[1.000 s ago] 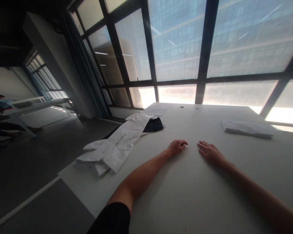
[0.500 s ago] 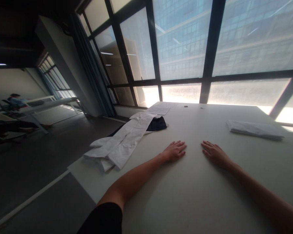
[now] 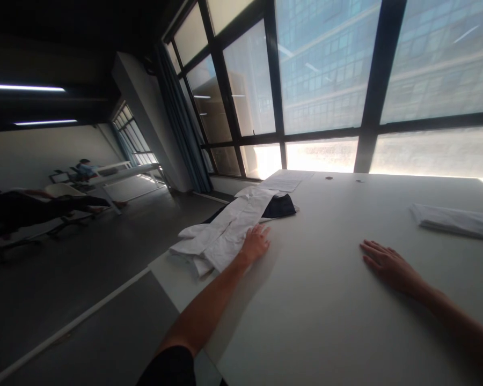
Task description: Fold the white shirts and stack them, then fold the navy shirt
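Beside a wall of dark-framed windows (image 3: 326,69), a broad white surface (image 3: 314,305) carries several cloths. Room dim to the left; blue curtain (image 3: 181,123) hangs by the glass, a seated person (image 3: 86,169) in the background.

White cloth (image 3: 229,222) lies at the surface's left side, long axis diagonal, from near left to far right; near end divided into loose flaps. Dark cloth (image 3: 280,206) shows from beneath it. Folded white cloth (image 3: 459,221) lies at the right, long axis roughly crosswise.

Left hand (image 3: 256,244): at the white cloth's right edge, fingers slightly apart; contact or grip on fabric cannot be told. Right hand (image 3: 390,268): palm down on bare surface, fingers extended, a little apart.
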`<state>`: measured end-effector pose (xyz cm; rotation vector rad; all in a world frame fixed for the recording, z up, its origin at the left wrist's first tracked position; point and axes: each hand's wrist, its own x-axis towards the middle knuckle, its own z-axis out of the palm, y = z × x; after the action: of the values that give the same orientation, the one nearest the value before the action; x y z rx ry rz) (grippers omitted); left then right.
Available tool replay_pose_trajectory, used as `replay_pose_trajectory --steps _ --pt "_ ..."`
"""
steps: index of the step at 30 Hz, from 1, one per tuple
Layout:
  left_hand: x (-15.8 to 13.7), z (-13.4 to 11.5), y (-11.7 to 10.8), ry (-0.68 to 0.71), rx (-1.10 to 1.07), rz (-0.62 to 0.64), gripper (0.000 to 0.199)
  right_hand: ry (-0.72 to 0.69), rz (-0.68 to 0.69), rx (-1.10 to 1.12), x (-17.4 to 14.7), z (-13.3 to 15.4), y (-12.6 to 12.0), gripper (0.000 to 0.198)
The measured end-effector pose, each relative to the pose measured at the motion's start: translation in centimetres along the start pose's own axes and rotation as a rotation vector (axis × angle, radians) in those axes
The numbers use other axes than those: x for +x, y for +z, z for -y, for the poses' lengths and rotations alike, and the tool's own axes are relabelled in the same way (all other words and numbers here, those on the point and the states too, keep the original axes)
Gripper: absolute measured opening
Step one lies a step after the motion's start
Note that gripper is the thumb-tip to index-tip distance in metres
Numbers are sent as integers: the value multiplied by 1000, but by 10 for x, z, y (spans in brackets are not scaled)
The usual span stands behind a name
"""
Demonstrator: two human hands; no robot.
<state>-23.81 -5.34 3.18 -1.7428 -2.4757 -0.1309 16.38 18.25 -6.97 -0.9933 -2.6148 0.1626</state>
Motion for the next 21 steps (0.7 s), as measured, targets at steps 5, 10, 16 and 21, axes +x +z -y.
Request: replay_pose_trajectory --steps 5,10,16,21 --pt "6 45 -14 -310 57 52 53 -12 -1 6 0 -3 2 59" --pt "13 70 -16 -336 20 177 46 -8 4 0 1 -4 3 60" --pt "23 80 -24 -253 -111 153 50 4 -5 3 1 0 3 57" --pt "34 77 -46 -222 -242 90 44 4 -14 -5 4 4 2 57"
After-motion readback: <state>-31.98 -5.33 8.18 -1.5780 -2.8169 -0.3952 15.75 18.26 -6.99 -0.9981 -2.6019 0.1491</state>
